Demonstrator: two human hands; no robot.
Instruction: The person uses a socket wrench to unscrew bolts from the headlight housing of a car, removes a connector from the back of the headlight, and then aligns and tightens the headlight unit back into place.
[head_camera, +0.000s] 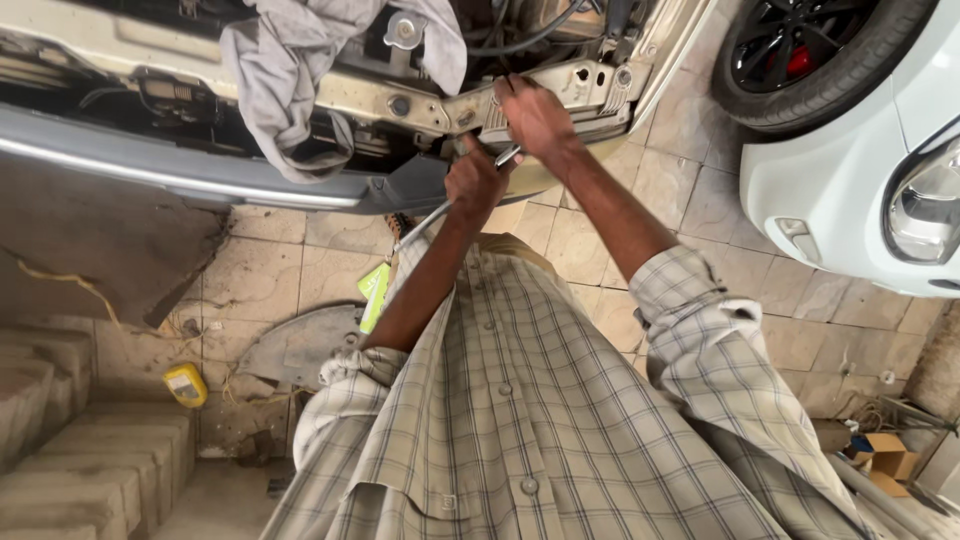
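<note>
My left hand (474, 178) grips a long metal wrench (432, 218) whose head points up toward the front of a car with its bumper off. My right hand (532, 112) rests higher, its fingers on the pale metal front crossmember (420, 105) of the car, close to the wrench's head (508, 155). I cannot tell whether the right hand holds anything. A grey cloth (285, 70) hangs over the exposed front of the car to the left of both hands. My checked shirt fills the lower middle of the view.
A white car (850, 190) with a black wheel (810, 50) stands at right. On the tiled floor lie a grey bumper (150, 165), a dark panel (300, 345), a yellow container (186, 384) and a green tag (374, 290). Concrete steps (70, 440) sit at left, a cardboard box (885, 458) at right.
</note>
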